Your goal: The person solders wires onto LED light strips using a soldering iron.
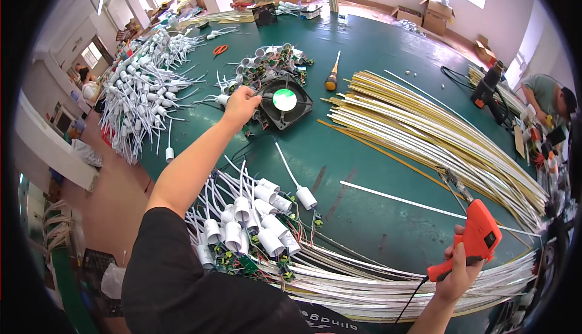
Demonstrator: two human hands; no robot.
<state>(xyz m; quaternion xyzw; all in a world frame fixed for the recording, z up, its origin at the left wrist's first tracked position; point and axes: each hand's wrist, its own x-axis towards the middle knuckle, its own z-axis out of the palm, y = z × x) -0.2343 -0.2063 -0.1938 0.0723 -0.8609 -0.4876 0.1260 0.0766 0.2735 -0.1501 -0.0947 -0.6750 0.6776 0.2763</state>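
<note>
My left hand [241, 107] is stretched forward, its fingers closed at the left edge of a black square fan [298, 104] with a green and white label at its hub. My right hand [459, 271] grips a red-orange soldering gun [483, 232] by its handle, its metal tip pointing up and away over the strips. A thin white strip [400, 199] lies on the table left of the gun. A single white lamp cap with a lead [306, 197] lies nearer the middle. Close to my body are piled white lamp caps [267, 206] with green circuit boards and wires.
Bundled yellow and white strips [418, 134] cover the right of the green table [357, 43]; more strips [388, 291] run along the near edge. White caps [142, 91] heap at left. A screwdriver [332, 76], orange scissors [220, 49] and heat gun [488, 85] lie farther off. Two co-workers sit beyond.
</note>
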